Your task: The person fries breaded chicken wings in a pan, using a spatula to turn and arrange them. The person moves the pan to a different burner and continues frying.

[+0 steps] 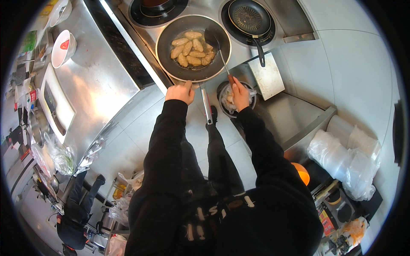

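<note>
Several browned, elongated pieces of food (193,52), perhaps chicken wings, lie in a little oil in a large dark frying pan (166,48). Its metal handle (206,105) points towards my body. Closed fingers of my left hand (180,93) rest at the pan's near rim, left of the handle; whether they grip anything is hidden. With my right hand (241,95) I hold the wooden handle of a spatula (223,59). The spatula's dark blade leans inside the pan's upper right wall, beside the food.
Right of the pan, a small frying pan (250,17) sits on another burner. A lined bin (228,101) stands below my right hand. At left, a steel counter (96,80) bears a knife (53,105) on a white cutting board (69,112) and a bowl (61,56). Another person (75,220) is at lower left.
</note>
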